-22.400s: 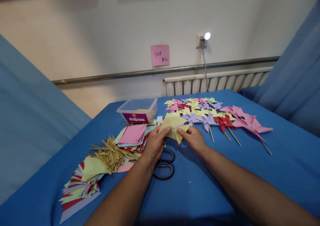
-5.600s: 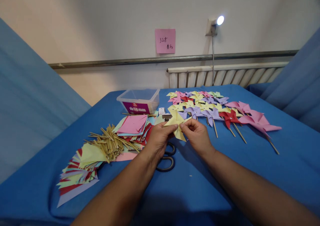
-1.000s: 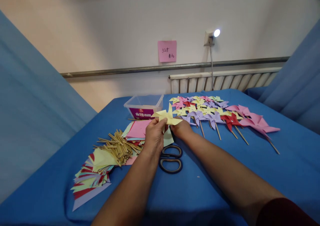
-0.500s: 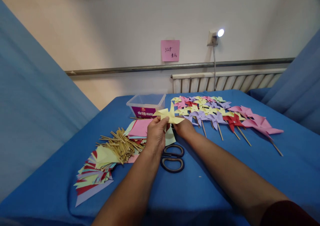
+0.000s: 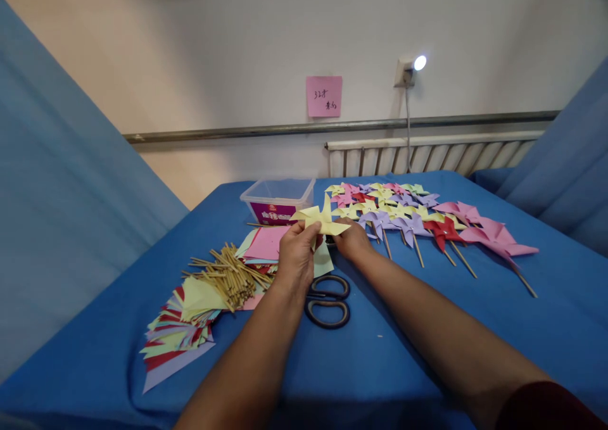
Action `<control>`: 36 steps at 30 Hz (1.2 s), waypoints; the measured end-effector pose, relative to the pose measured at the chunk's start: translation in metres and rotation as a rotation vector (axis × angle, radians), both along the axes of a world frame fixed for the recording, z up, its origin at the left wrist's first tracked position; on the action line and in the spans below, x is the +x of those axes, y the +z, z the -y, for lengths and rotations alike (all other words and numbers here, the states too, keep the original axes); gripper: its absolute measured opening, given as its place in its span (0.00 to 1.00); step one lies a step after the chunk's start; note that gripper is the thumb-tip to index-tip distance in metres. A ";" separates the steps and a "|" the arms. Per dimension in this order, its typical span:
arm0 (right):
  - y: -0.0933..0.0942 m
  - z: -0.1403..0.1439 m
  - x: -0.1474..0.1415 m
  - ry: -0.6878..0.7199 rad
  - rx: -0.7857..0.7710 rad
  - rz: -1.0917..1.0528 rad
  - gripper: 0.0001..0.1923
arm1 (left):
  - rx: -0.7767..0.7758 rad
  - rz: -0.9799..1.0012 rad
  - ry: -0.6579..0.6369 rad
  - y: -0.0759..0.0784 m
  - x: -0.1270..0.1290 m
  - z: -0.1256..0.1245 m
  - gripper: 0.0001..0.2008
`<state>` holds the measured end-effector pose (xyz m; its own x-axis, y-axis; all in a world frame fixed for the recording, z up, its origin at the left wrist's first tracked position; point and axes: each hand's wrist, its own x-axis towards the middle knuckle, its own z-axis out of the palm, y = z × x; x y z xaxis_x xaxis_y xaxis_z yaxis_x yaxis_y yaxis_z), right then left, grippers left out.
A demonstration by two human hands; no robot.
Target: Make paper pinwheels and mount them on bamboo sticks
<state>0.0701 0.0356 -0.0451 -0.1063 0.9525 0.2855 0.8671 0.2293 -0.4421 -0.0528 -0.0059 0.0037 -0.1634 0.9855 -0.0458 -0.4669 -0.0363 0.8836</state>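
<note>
Head view: my left hand (image 5: pixel 295 257) pinches the yellow pinwheel (image 5: pixel 321 218) from below, above the bench (image 5: pixel 389 354), near the scissors (image 5: pixel 327 298). My right hand (image 5: pixel 352 242) lies beneath it; its grip I cannot tell.

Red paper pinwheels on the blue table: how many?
2. One red paper pinwheel lies on its stick at the right, beside the pink ones; another sits in the far cluster, partly covered. More may be hidden.

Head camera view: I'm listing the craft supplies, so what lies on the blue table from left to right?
Fanned paper triangles → bundle of wooden sticks → scissors → red pinwheel → pink pinwheels.
</note>
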 end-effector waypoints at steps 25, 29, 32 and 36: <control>0.014 0.077 0.035 0.238 -0.310 0.125 0.10 | -0.006 -0.106 -0.068 0.003 0.011 0.005 0.15; 0.014 0.080 0.036 0.252 -0.301 0.126 0.11 | -0.020 -0.117 -0.064 0.002 0.012 0.005 0.16; 0.016 0.081 0.039 0.304 -0.346 0.085 0.10 | -0.023 -0.116 -0.051 0.002 0.011 0.004 0.15; 0.015 0.079 0.044 0.320 -0.398 0.007 0.07 | -0.027 -0.128 -0.052 0.001 0.011 0.004 0.15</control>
